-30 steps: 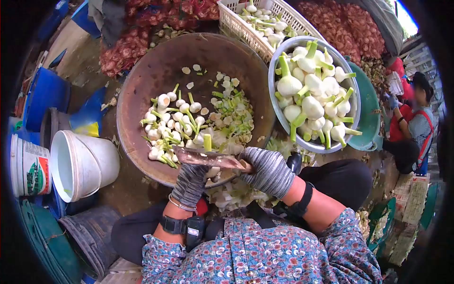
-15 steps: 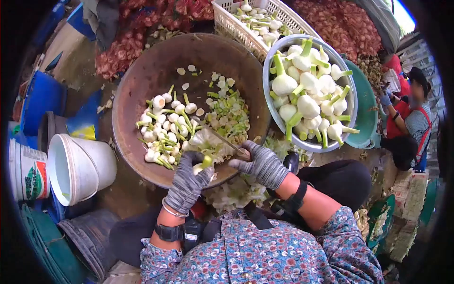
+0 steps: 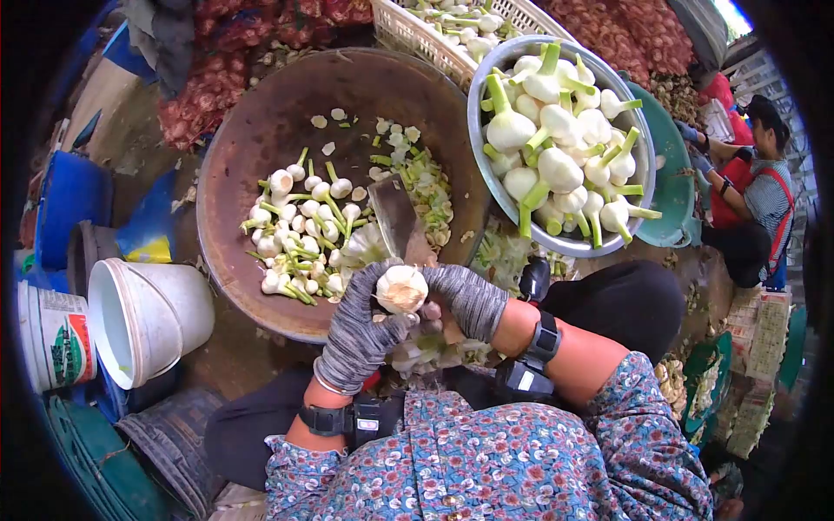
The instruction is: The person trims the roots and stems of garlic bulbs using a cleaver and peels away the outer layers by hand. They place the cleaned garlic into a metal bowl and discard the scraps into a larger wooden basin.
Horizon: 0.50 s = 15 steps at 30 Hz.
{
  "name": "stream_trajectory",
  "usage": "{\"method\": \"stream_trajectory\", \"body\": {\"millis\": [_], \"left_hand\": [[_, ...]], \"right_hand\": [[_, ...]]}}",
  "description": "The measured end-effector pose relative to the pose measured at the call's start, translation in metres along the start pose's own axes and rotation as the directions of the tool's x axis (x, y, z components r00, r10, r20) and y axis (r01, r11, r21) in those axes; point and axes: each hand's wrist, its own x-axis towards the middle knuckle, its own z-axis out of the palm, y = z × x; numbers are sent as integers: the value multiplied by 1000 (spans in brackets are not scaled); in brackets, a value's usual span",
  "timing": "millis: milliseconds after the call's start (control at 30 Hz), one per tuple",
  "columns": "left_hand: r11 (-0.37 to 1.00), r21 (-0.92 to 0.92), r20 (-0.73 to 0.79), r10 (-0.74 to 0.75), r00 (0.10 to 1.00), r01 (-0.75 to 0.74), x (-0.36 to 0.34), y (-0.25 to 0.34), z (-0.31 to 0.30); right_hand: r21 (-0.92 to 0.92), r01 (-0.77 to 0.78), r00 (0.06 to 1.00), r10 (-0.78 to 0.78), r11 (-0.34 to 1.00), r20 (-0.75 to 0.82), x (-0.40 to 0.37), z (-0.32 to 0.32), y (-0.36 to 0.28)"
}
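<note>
Through the head camera I am watching two hands working in striped grey gloves near the lower rim of a wide brown bowl. My left hand is closing its fingers around a garlic bulb, and the pale, cut-looking root end is facing up towards me. That bulb is sitting just in front of the bowl's near edge, between the two hands. My right hand is gripping a knife, its broad blade pointing away over the bowl; most of the handle is hiding from my view. Its fingers are coming very close to the bulb, but I cannot tell whether they are touching it.

Inside the bowl, smaller bulbs with green stems are lying heaped on the left, while green and white trimmings are lying on the right. Beside the bowl, a grey basin is holding larger bulbs, and a green tub is showing beyond it. At the top, a white crate is holding more garlic. Off to the left, a white bucket is tilting towards the bowl. Over on the right, another person in a striped top is sitting, well apart from my hands.
</note>
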Motion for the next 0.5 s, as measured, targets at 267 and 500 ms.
{"method": "stream_trajectory", "body": {"millis": [267,500], "left_hand": [[996,-78,-125,-47,991,37,1,-9,-6],[995,94,-53,-41,998,46,-17,-41,-6]], "right_hand": [[-934,312,702,-705,173,104,-29,2,-13],[-882,316,724,-512,-349,462,-55,19,-16]]}}
